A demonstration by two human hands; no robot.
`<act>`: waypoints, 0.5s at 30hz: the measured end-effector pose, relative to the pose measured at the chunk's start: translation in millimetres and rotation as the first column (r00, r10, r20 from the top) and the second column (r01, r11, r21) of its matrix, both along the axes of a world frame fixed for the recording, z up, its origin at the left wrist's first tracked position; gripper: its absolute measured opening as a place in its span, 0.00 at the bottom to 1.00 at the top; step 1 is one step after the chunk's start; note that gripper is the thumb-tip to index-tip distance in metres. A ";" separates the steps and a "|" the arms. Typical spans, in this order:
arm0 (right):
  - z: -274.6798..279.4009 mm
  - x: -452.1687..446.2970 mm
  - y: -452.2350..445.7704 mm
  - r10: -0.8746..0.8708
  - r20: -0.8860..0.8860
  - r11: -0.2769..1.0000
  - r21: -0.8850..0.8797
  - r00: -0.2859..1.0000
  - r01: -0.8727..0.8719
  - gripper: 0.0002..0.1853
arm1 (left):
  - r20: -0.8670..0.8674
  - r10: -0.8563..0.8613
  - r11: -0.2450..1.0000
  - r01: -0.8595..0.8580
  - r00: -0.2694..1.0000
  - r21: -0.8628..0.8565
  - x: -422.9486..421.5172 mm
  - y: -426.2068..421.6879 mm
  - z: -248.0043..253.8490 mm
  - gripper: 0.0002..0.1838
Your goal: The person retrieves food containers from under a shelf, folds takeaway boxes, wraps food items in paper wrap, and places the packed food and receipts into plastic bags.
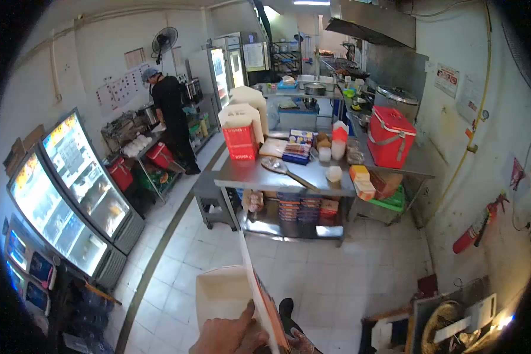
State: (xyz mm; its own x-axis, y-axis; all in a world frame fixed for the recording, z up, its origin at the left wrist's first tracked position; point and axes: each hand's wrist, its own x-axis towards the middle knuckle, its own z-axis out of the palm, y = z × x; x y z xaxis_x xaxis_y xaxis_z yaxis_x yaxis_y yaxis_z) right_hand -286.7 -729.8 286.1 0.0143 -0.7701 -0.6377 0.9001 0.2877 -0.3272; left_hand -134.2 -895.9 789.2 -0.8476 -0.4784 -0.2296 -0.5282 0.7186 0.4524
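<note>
Left hand [229, 334] — at open carton [223, 290] | right hand [301, 343] — beyond tall panel [258, 287]

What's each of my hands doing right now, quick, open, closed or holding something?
Left hand: index finger extended at the carton; grip can't be told.
Right hand: mostly out of frame; open or closed can't be told.

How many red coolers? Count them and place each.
3. One red cooler stands on the right-hand counter; a second cooler is near the standing person; a third cooler is by the glass-door fridge. More may be hidden.
</note>
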 end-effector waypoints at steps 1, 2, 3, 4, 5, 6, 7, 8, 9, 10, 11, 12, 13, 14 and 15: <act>-1.0 -12.7 -35.5 0.011 0.038 1.000 -0.028 0.999 -0.010 0.25 | -0.022 -0.018 0.999 0.017 1.000 -0.046 -18.4 -30.2 -7.7 0.27; -1.9 -28.8 -73.1 0.025 0.069 0.998 -0.057 0.997 -0.021 0.25 | -0.036 -0.036 0.995 0.033 0.999 -0.091 -34.5 -60.6 -15.0 0.27; -1.4 -46.4 -111.7 0.041 0.084 0.996 -0.087 0.996 -0.033 0.25 | -0.045 -0.053 0.989 0.047 0.998 -0.139 -48.6 -91.7 -9.2 0.27; 1.7 -69.9 -151.8 0.053 0.093 0.992 -0.122 0.994 -0.041 0.25 | 0.152 -0.055 0.998 0.055 0.987 0.003 -66.1 -128.1 4.3 0.32; 5.8 -92.8 -191.0 0.066 0.090 0.986 -0.162 0.994 -0.051 0.25 | 0.050 -0.108 0.992 0.111 0.993 -0.063 -79.9 -165.0 15.9 0.34; 10.7 -115.0 -229.7 0.063 0.078 0.978 -0.206 0.995 -0.046 0.25 | -0.035 -0.173 0.980 0.168 0.984 -0.111 -90.4 -201.8 22.9 0.37; 19.3 -141.0 -269.7 0.044 0.041 0.969 -0.246 0.998 -0.032 0.25 | -0.134 -0.238 0.964 0.218 0.962 -0.151 -104.3 -237.5 26.5 0.40; 29.6 -166.4 -308.3 -0.033 -0.060 0.946 -0.325 0.998 0.011 0.31 | -0.067 -0.225 0.947 0.202 0.972 -0.251 -123.3 -280.4 26.3 0.41; 36.7 -191.8 -346.5 -0.121 -0.152 0.916 -0.399 0.981 0.051 0.37 | -0.002 -0.203 0.920 0.190 0.979 -0.342 -144.9 -324.2 23.7 0.42; 49.4 -218.2 -397.7 -0.150 -0.053 0.908 -0.403 0.987 0.116 0.40 | -0.228 -0.327 0.898 0.227 0.917 -0.378 -167.7 -368.7 26.4 0.42; 61.1 -244.6 -448.8 -0.177 0.048 0.898 -0.400 0.983 0.181 0.43 | -0.436 -0.430 0.872 0.238 0.791 -0.428 -189.1 -408.8 31.3 0.42; 110.3 -257.7 -485.5 -0.278 0.051 0.888 -0.368 0.959 0.277 0.37 | -0.459 -0.420 0.859 0.181 0.782 -0.478 -211.7 -438.4 39.6 0.43; 147.9 -275.1 -529.1 -0.361 -0.020 0.795 -0.529 0.932 0.296 0.35 | -0.481 -0.421 0.837 0.124 0.769 -0.534 -234.3 -467.3 45.8 0.43; 227.5 -277.6 -553.7 -0.452 -0.188 0.844 -0.409 0.872 0.349 0.30 | -0.479 -0.364 0.867 0.104 0.798 -0.487 -253.9 -500.9 43.8 0.43; 180.9 -307.1 -600.9 -0.443 -0.172 0.785 -0.548 0.880 0.288 0.29 | -0.475 -0.312 0.893 0.084 0.823 -0.442 -275.0 -535.2 37.5 0.43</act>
State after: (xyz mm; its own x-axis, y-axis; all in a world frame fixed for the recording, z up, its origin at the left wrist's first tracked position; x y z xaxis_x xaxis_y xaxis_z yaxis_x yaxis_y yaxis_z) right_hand -593.9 -1330.8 467.0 -0.4506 -0.8869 -0.1022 0.7509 -0.3145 -0.5807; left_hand -409.2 -1431.1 826.7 -0.8664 -0.2370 0.4395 -0.1202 0.9532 0.2773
